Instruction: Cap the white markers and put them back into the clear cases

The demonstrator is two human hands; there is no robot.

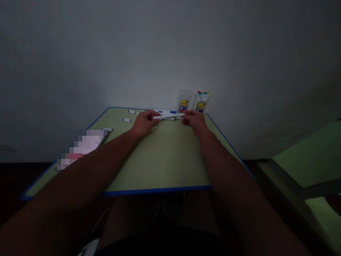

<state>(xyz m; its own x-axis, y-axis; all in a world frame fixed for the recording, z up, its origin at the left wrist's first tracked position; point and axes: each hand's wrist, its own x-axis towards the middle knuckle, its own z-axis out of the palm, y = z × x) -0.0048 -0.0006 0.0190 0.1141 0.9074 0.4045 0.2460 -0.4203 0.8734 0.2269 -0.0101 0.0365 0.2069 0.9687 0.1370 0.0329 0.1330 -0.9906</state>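
Near the far edge of the table, both my hands hold a white marker [172, 115] level between them. My left hand [144, 122] pinches its left end, and my right hand [196, 122] has closed fingers at the right end. A red bit shows by the right fingertips, too small to make out. Several white markers [168, 119] lie just behind and under the held one, partly covered. Left of my left hand are two short white pieces with dark ends, one nearer [126, 120] and one farther back [131, 111].
Two clear plastic cases with yellow labels stand against the wall; the right case [201, 103] holds markers with coloured ends, beside the left case [184, 101]. A partly blurred-out flat packet or booklet [90, 144] lies at the table's left. Blue edging [160, 191] borders the table.
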